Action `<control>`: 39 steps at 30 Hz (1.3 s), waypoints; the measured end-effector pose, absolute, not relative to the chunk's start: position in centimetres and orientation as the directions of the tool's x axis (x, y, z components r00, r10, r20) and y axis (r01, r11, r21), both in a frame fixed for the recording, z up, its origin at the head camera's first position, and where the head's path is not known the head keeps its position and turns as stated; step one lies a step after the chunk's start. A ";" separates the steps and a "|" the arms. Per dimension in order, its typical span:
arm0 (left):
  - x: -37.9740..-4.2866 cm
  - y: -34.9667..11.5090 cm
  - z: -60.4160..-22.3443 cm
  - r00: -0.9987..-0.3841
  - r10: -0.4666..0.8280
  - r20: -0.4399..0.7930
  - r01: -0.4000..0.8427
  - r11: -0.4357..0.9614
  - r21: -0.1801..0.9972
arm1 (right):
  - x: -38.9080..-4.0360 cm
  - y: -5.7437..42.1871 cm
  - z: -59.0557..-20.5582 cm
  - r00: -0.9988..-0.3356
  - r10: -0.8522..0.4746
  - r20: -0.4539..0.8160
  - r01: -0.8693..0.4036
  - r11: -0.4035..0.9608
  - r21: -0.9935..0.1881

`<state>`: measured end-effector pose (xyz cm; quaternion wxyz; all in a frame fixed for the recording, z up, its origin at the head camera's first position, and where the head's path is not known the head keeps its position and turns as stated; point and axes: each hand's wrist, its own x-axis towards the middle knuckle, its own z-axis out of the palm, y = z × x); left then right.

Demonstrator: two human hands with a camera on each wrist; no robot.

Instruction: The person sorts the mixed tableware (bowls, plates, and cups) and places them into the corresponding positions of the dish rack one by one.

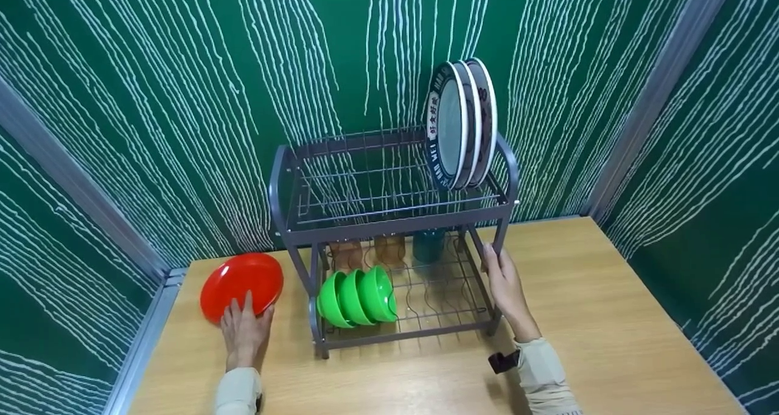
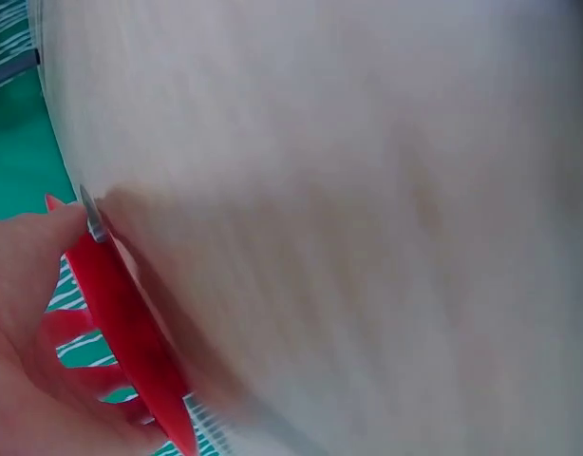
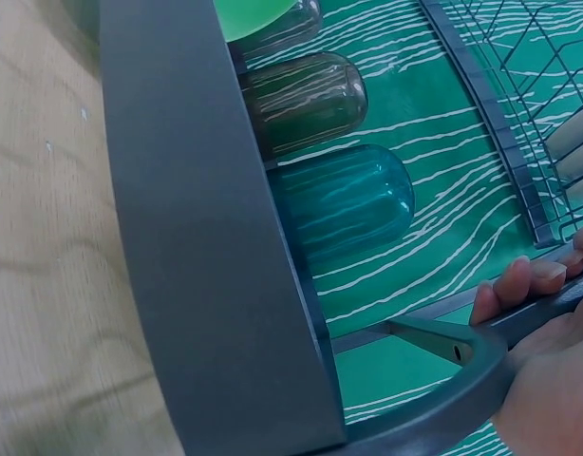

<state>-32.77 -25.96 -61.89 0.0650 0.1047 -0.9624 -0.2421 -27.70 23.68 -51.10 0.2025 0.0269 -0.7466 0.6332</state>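
Observation:
My left hand (image 1: 244,331) holds the near edge of a red plate (image 1: 243,281) left of the rack. The left wrist view shows the thumb on one face of the plate (image 2: 130,318) and the fingers behind the other. On the right, my right hand (image 1: 508,286) grips the side post of a dark two-tier dish rack (image 1: 395,225). Its fingers (image 3: 531,277) curl round the post in the right wrist view. Several patterned plates (image 1: 449,126) stand upright at the upper tier's right end. Green bowls (image 1: 378,293) lean in a row at the lower tier's left.
Behind the bowls, brownish clear cups (image 1: 389,249) and a teal cup (image 1: 428,246) sit upside down on the lower tier. The rack stands on a wooden table (image 1: 584,305). Green walls (image 1: 201,98) with white streaks enclose the back and sides.

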 end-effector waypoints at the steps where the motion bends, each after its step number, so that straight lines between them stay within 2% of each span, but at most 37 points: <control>1: -32.9 -26.0 -61.9 -0.971 -0.229 0.062 -0.173 0.860 0.480 | -27.7 23.7 -51.1 -0.915 0.217 0.339 -0.299 0.197 -0.934; 10: -33.1 -26.6 -62.1 -0.974 -0.222 -0.046 -0.218 0.860 0.461 | -27.5 23.4 -51.3 -0.914 0.200 0.352 -0.317 0.187 -0.930; 18: -33.4 -26.3 -61.9 -0.990 -0.139 -0.006 -0.136 0.962 0.238 | -27.4 23.2 -51.0 -0.921 0.205 0.330 -0.299 0.168 -0.939; 20: -33.4 -26.2 -61.7 -0.991 -0.135 -0.007 -0.133 0.965 0.224 | -27.4 23.2 -51.0 -0.923 0.207 0.323 -0.290 0.173 -0.941; 39: -32.9 -26.6 -61.4 -0.945 -0.163 0.284 -0.087 0.962 0.260 | -27.5 23.8 -51.2 -0.923 0.219 0.316 -0.280 0.180 -0.943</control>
